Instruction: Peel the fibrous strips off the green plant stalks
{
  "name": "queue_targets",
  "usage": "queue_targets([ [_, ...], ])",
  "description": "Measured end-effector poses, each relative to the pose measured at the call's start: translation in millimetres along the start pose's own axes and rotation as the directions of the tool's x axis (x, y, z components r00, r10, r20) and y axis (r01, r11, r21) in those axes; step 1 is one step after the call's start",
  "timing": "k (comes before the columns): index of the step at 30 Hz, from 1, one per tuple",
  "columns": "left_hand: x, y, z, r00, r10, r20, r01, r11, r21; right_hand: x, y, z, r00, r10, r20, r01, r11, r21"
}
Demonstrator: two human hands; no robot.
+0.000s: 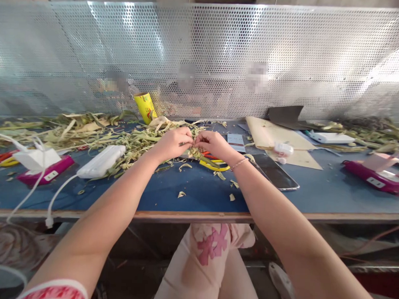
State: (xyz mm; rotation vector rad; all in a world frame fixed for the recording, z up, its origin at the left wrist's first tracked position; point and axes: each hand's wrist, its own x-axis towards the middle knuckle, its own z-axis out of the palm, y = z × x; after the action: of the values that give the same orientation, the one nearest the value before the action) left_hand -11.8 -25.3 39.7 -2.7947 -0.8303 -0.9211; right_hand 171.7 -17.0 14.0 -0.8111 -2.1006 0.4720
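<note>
Head view shows the left hand (176, 143) and the right hand (212, 142) close together above the table (198, 193). Their fingers are bent and narrow, fingertips nearly meeting; whether they hold a small piece, I cannot tell. Pale green plant strips (134, 140) lie in a loose heap beside and behind the left hand. Near the right hand are yellow-and-red handles (215, 166), a dark phone (275, 172) and a light blue card (236, 142), whose writing is too small for reading. Behind, a yellow tube (144, 107) stands tilted, its red and dark print also not legible.
</note>
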Motion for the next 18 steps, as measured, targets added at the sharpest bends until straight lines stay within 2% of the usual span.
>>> queue_targets([
  [6, -0.4, -1.2, 3.2, 0.999, -0.03, -0.025, 0.031, 0.999, 0.041, 0.9, 4.7, 2.4, 1.0, 0.028, -0.005, -0.028, 0.999, 0.032],
  [10, 0.6, 0.5, 4.4, 0.996, -0.054, -0.067, 0.058, 0.996, 0.064, 1.1, 2.5, 5.1, 1.0, -0.022, -0.02, 0.022, 0.999, 0.029],
  [15, 1.3, 3.7, 11.1, 0.983, -0.063, -0.171, 0.072, 0.996, 0.049, 2.8, -5.9, 9.9, 0.99, -0.03, -0.14, 0.024, 0.999, -0.047],
  [18, 2.2, 3.3, 14.9, 0.963, -0.094, -0.252, 0.09, 0.996, -0.024, 4.3, -7.4, 10.0, 0.977, -0.022, -0.211, 0.009, 0.998, -0.061],
])
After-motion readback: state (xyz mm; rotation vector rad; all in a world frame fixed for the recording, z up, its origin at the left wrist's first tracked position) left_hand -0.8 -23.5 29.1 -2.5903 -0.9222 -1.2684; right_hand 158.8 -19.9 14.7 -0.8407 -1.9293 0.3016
